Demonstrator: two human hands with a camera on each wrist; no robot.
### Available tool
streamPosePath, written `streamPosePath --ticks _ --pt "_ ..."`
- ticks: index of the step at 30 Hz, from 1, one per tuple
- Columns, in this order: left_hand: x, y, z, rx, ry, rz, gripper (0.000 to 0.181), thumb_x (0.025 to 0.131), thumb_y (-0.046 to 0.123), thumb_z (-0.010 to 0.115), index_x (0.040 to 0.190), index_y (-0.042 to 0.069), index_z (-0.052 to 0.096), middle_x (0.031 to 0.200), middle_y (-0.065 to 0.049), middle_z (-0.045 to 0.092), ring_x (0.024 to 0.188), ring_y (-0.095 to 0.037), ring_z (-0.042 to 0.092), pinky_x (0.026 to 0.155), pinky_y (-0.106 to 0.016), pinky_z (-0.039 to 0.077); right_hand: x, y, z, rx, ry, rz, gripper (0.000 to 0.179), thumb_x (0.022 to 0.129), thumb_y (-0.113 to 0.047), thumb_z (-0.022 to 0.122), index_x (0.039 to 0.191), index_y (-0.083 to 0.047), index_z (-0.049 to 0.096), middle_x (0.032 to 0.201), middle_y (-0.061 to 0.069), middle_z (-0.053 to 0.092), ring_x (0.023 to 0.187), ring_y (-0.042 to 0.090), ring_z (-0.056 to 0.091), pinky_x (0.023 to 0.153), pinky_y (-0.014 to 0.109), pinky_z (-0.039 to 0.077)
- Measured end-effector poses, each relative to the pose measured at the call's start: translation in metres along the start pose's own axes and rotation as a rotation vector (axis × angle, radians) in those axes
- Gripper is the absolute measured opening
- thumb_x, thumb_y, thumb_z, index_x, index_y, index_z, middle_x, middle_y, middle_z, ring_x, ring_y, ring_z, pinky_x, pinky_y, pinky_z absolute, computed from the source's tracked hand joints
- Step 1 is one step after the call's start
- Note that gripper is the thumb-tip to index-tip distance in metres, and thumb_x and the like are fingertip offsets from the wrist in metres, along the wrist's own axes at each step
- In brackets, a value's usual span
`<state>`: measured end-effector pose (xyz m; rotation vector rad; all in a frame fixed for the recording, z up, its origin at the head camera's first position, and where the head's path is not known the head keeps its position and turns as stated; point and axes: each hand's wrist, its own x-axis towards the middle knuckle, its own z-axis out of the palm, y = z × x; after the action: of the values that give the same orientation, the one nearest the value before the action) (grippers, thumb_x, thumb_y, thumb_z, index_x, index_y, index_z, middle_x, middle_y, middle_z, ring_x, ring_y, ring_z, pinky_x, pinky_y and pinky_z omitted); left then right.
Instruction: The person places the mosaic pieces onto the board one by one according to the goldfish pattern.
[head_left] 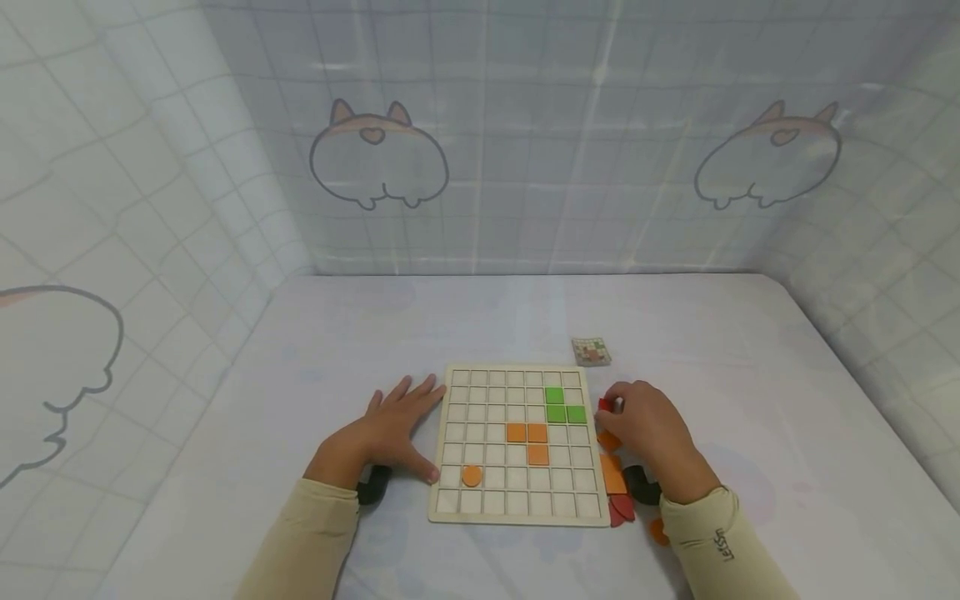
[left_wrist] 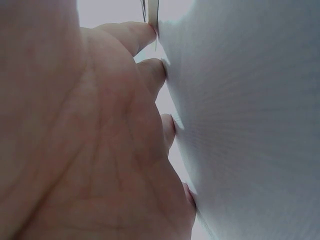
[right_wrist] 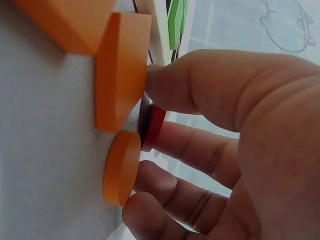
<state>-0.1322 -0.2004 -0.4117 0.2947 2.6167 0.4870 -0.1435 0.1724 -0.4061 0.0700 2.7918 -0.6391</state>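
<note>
A pale square grid board [head_left: 506, 525] lies on the white table. Green square tiles [head_left: 555, 413], orange square tiles [head_left: 537, 454] and an orange disc [head_left: 472, 476] sit in its cells. With fingers spread, my left hand [head_left: 393, 429] rests flat at the board's left edge; its thumb and a fingertip touch the rim. At the right edge, my right hand [head_left: 648, 425] pinches a small red piece [right_wrist: 156, 127] between thumb and index finger. The piece's full shape is hidden. Close to those fingers are a thick orange piece [right_wrist: 122, 72] and a rounded orange piece [right_wrist: 121, 170].
A small patterned card [head_left: 591, 352] lies beyond the board's upper right corner. Along the right edge are an orange piece [head_left: 612, 474], dark red pieces [head_left: 621, 509] and an orange round piece [head_left: 659, 532] by the sleeve. Printed fabric walls [head_left: 525, 167] enclose the table.
</note>
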Motion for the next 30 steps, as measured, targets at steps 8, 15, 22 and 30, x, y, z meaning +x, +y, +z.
streamPosePath --ticks 8,15,22,30 --pt "0.0005 -0.0018 0.0017 -0.002 0.003 0.005 0.135 0.054 0.061 0.094 0.164 0.024 0.023 0.172 0.0 0.012 0.159 -0.034 -0.003 0.122 -0.068 -0.004 0.0009 0.0 -0.0009 0.014 -0.008 0.008 0.032 0.087 -0.022 0.068 0.112 -0.003 0.067 0.098 0.013 0.06 0.083 0.025 0.054 0.064 0.033 0.049" --pt "0.0002 -0.0017 0.0016 -0.001 0.002 0.0 0.135 0.054 0.06 0.094 0.164 0.025 0.023 0.172 0.0 0.011 0.16 -0.034 -0.004 0.123 -0.067 -0.005 0.0008 -0.0011 0.0007 0.019 0.001 -0.011 0.03 0.089 -0.012 0.066 0.117 -0.005 0.069 0.104 0.013 0.061 0.089 0.027 0.055 0.074 0.039 0.054" --pt "0.0009 -0.001 0.001 0.004 0.0 -0.003 0.135 0.054 0.06 0.094 0.163 0.025 0.023 0.172 -0.001 0.012 0.159 -0.034 -0.003 0.122 -0.068 -0.005 0.0021 -0.0005 0.003 0.0 0.005 -0.028 0.027 0.092 -0.006 0.062 0.117 -0.008 0.074 0.107 0.012 0.063 0.09 0.027 0.054 0.078 0.039 0.053" --pt "0.0002 -0.0004 0.0004 0.001 -0.005 -0.01 0.135 0.054 0.059 0.094 0.164 0.026 0.022 0.172 0.001 0.011 0.16 -0.033 -0.004 0.123 -0.067 -0.005 0.0026 -0.0012 0.0035 -0.026 0.003 -0.059 0.024 0.095 -0.014 0.063 0.114 -0.004 0.074 0.11 0.013 0.064 0.092 0.026 0.055 0.082 0.042 0.055"
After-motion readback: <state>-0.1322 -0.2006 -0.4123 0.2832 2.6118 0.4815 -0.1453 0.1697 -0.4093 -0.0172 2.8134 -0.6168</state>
